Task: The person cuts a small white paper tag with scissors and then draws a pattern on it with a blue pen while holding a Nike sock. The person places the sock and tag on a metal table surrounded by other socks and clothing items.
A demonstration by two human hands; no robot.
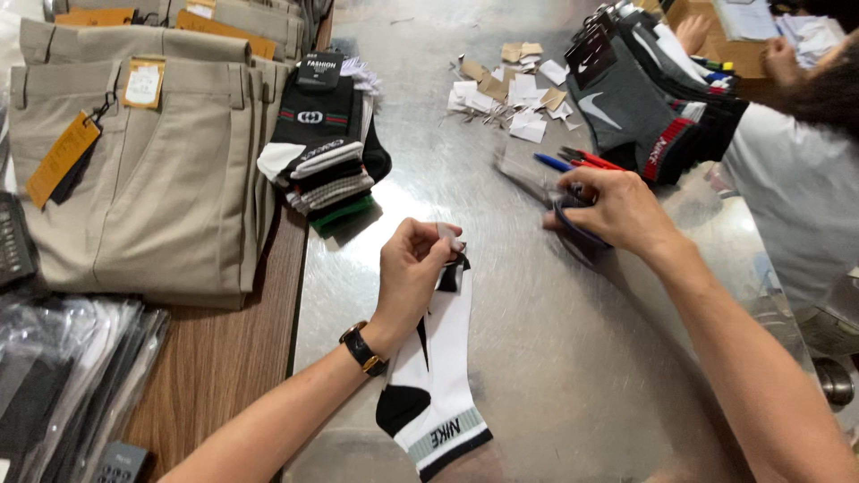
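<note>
My left hand (413,271) pinches the top end of a white sock with black patches (442,376), which lies flat on the metal table (555,376) pointing toward me. A small tag sits between its fingers at the sock's edge. My right hand (617,210) is closed around the dark handles of a pair of scissors (573,224) resting on the table, a hand's width right of the sock. A black-strapped watch is on my left wrist.
A stack of folded socks (324,148) lies left of centre. Beige trousers with tags (143,170) are piled on the wooden counter. Cardboard scraps (514,89), pens (573,161), another sock pile (644,98), and a second person in white (796,188) occupy the far right.
</note>
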